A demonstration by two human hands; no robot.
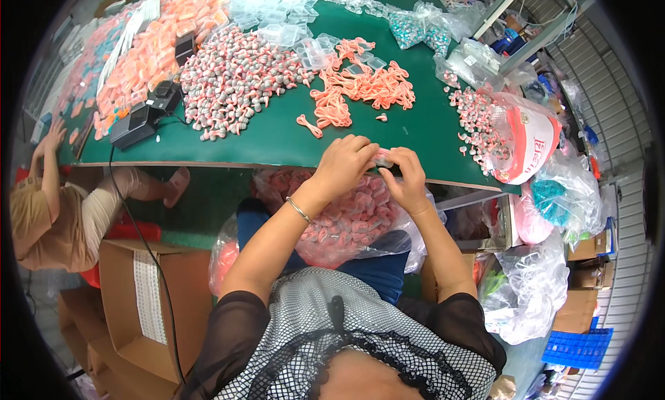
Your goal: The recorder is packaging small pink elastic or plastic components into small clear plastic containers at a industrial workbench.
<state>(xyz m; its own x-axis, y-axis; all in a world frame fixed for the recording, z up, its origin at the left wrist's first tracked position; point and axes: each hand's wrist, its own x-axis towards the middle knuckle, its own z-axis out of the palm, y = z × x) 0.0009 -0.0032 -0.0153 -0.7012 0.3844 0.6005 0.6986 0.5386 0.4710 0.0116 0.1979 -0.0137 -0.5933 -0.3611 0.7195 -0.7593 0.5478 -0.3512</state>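
Close to the table's near edge, my left hand (346, 163) and my right hand (407, 176) meet with bent fingers. Between their fingertips they pinch a small pink and clear plastic piece (382, 157), partly hidden by the fingers. Just beyond lies a heap of coiled pink cords (367, 85), with one loose loop (309, 126) and a small pink bit (382, 117) apart from it. Below my hands, a clear plastic bag full of pink pieces (346, 216) rests at my lap.
On the green table (277, 140) sit a large pile of grey and pink earbud-like parts (228, 81), flat orange-pink pieces (149, 60) and black boxes (133, 126). At right a white and red sack (533, 140) spills parts. A co-worker's hands (50, 140) rest at far left, above cardboard boxes (187, 289).
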